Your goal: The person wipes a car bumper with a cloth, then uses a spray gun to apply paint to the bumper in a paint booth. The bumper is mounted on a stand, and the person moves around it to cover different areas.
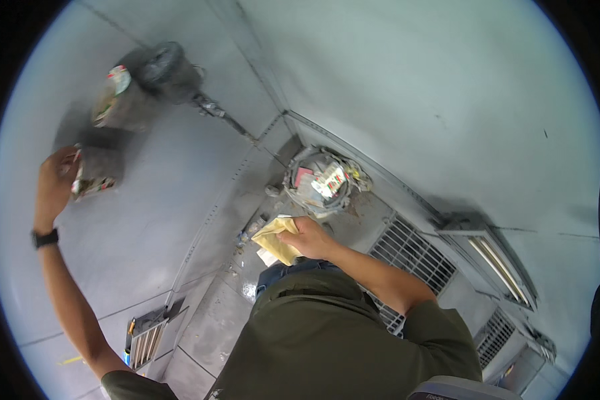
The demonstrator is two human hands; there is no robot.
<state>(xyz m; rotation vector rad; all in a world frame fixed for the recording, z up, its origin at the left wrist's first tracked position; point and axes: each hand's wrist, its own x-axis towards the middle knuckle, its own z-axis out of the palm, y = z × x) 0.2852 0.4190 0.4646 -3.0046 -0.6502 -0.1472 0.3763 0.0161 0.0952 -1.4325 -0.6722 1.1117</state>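
Observation:
My left hand (58, 180) is raised at the left wall, fingers curled at the near edge of the lower dusty, colour-printed box (99, 170); what its fingertips grip is unclear. A similar box (121, 105) sits above it, beside a dark cylindrical fitting (168, 70) with a jointed arm (220, 117). My right hand (308, 239) holds a folded pale-yellow sheet or cloth (272, 235) in front of my body, thumb across it.
A grimy bucket (293, 183) holding scraps stands in the corner, with small debris (247, 237) nearby. Floor grates (410, 253) lie at right, under a long light fixture (497, 263) on the right wall. A slatted fixture (150, 340) is on the lower left wall.

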